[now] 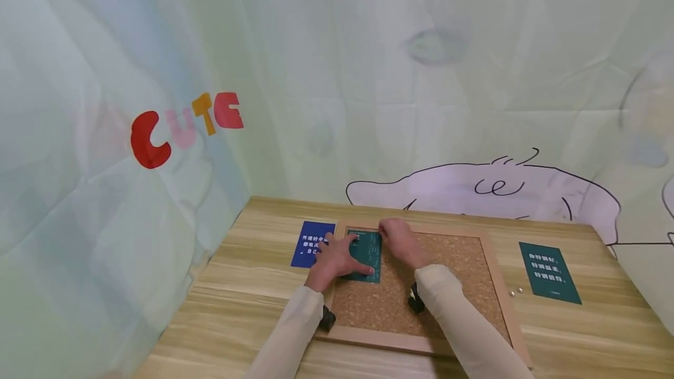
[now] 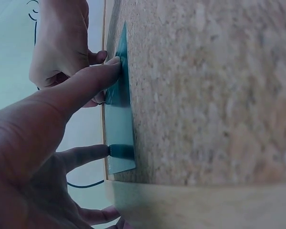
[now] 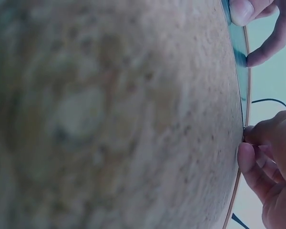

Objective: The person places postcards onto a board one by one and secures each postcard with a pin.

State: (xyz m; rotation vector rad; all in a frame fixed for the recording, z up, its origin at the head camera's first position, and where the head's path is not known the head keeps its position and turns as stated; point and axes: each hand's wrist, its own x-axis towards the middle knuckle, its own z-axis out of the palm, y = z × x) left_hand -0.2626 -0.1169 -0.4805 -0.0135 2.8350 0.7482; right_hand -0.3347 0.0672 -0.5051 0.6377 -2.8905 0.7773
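Observation:
A dark green card (image 1: 371,248) lies on the upper left of a wood-framed corkboard (image 1: 374,312). Spread over it, my left hand (image 1: 336,259) presses the card with thumb and fingertips. In the left wrist view the thumb (image 2: 93,81) bears on the card's face (image 2: 120,124). My right hand (image 1: 402,243) is at the card's upper right corner, thumb and forefinger pinched together. From the right wrist, that right hand (image 3: 271,157) holds a tiny thing at the board, apparently a push pin, mostly hidden by the fingertips.
A blue card (image 1: 305,256) with white writing lies left of the board, partly behind the left fingers. To the right are another green card (image 1: 550,274) and two small pale round pieces (image 1: 512,293). A printed cloth (image 1: 421,104) hangs behind the wooden table (image 1: 226,303).

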